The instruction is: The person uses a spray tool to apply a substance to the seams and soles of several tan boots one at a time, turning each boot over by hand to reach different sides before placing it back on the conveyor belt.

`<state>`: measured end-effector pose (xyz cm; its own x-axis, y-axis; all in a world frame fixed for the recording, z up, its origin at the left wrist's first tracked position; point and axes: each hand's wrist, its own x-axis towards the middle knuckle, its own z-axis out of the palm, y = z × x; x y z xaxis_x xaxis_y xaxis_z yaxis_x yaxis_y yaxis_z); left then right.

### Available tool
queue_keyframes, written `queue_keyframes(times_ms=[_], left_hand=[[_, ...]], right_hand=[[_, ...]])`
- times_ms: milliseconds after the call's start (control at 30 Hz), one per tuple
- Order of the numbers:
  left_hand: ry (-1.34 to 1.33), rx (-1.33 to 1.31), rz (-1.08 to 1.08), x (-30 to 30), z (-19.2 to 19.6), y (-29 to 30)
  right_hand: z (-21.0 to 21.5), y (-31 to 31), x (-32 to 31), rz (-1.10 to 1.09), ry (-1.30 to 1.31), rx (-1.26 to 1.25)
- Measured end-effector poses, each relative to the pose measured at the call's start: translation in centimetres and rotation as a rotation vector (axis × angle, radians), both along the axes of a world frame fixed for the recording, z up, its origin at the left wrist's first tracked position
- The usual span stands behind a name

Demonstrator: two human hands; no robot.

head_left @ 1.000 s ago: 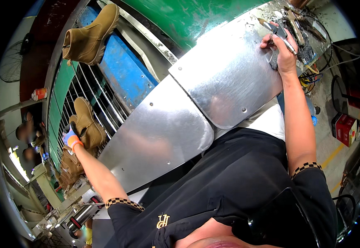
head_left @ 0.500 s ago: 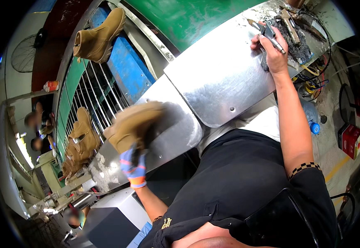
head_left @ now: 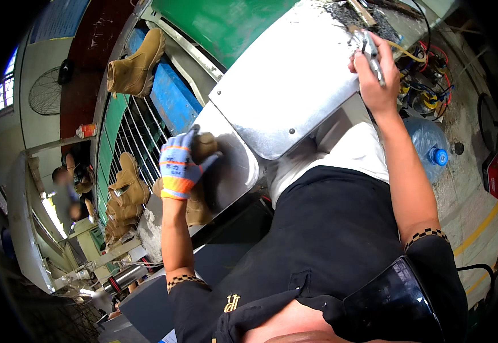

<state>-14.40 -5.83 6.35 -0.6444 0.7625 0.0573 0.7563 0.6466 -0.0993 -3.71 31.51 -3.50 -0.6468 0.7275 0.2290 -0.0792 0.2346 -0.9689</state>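
My left hand [head_left: 177, 167] wears a grey-blue and orange work glove with dark fingertips. It lies across a tan boot [head_left: 198, 210] at the left part of the metal tabletop, its thumb and fingers spread around the boot, which shows between them and below the wrist. Much of the boot is hidden by the glove. My bare right hand [head_left: 379, 80] is closed around a slim silver metal hand tool [head_left: 369, 48] at the far right of the tabletop. The tool's exact kind cannot be made out.
An upright tan boot [head_left: 137, 66] stands on the rack's far end by a blue panel [head_left: 173, 86]. Several tan boots [head_left: 126, 188] sit on the wire rack at left. Cables and hoses [head_left: 432, 86] hang at the right edge above a large plastic bottle [head_left: 423, 143].
The boot in my left hand has turned and come to the table's left part, with the glove now over it. My right hand has stayed on the tool, which has changed its angle slightly. The view has shifted.
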Motion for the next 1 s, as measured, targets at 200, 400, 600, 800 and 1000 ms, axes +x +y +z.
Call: queue_keyframes(times_ms=[200,400,600,800,1000], left_hand=[[0.097,0.921,0.2,1.6,6.7,-2.8],[0.154,1.05,-0.139,-3.1,6.5,-2.9],[-0.111,1.154,-0.152,-5.5,6.6,2.2],[-0.376,1.23,-0.14,-7.3,6.9,2.7],[-0.42,1.184,-0.123,-9.7,6.6,2.4]], right_hand=[[0.6,-2.1,2.0,0.289,-0.081,-0.154],[6.6,-7.0,-1.0,0.841,0.158,-0.08],[12.5,-9.4,-4.2,0.969,0.437,0.142],[15.2,-11.5,-8.4,0.898,0.584,0.31],[13.4,-13.4,-10.6,0.854,0.559,0.14]])
